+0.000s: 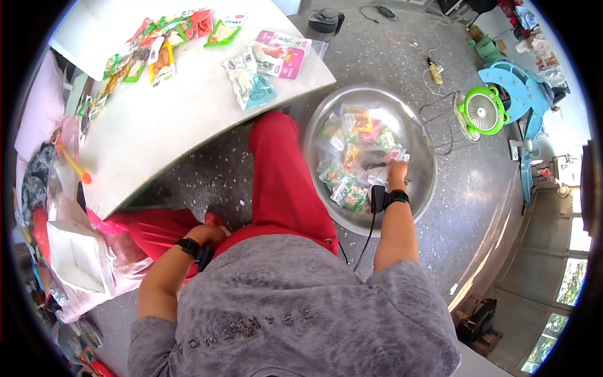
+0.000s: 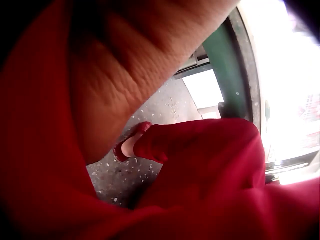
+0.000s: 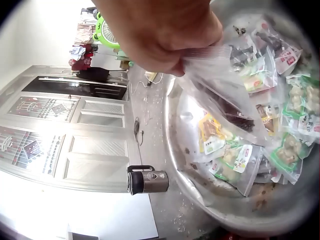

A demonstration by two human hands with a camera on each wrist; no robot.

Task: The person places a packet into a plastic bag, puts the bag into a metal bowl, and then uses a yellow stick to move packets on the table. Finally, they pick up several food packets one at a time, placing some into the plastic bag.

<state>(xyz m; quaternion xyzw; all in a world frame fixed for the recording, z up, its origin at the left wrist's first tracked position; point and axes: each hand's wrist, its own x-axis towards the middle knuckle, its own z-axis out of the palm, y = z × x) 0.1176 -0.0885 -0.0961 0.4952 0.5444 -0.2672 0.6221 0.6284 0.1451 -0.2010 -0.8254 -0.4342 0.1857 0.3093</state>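
Observation:
My right hand (image 1: 397, 171) is over the right side of a wide metal basin (image 1: 426, 188). In the right wrist view, its curled fingers (image 3: 200, 37) pinch the top edge of a clear zip bag (image 3: 227, 106) with something dark inside. The bag hangs over several small clear-wrapped food packets (image 3: 235, 162) in the basin, some with green or yellow inner packs. On the red trousers at my lap lies my left hand (image 1: 210, 235), with nothing seen in it. The left wrist view shows only the heel of that hand (image 2: 120, 75); its fingers are hidden.
Left of the basin stands a white table (image 1: 169, 119) bearing a pile of colourful packets (image 1: 166, 38) and larger bags (image 1: 282, 55). A green fan (image 1: 483, 112) stands beyond the basin. A white foam box (image 1: 78, 257) is at the left. A dark jug (image 3: 150, 181) sits on the floor.

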